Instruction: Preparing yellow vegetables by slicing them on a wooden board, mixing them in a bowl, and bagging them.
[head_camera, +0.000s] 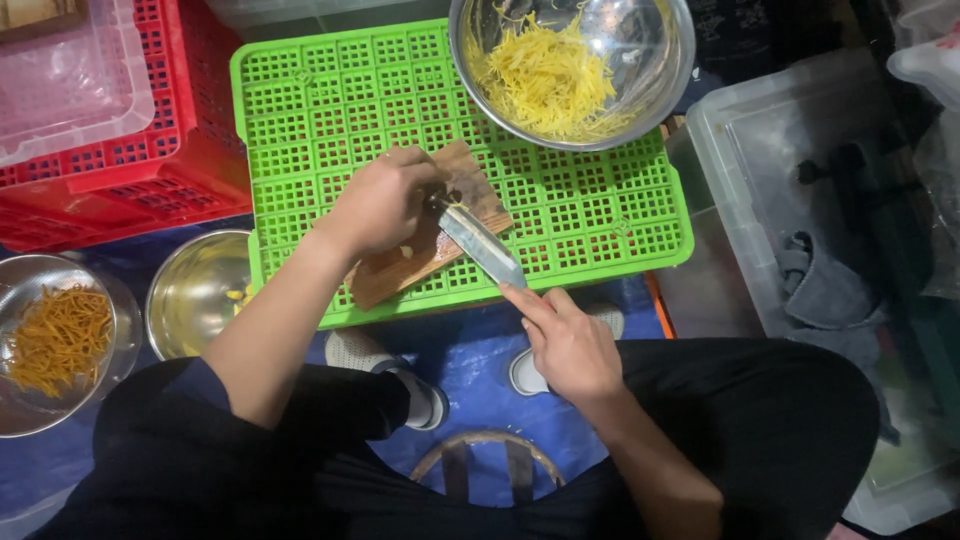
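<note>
Head view: your left hand (380, 205) fist-grips the knife (480, 243) over the board (400, 265). Right hand (565, 340), fingers pressed together, touches the blade tip, which points to 5 o'clock past the crate (330, 110) edge.

The crate (600, 215) under the brown cutting board (400, 270) is bright green with a square grid pattern. The knife (482, 245) blade is silvery grey. Pale yellow shreds (548, 80) fill one shiny steel bowl (660, 60); orange shreds (58, 338) fill another bowl (20, 415). A red crate (170, 150) has the same grid. The floor sheet (470, 365) is blue.
</note>
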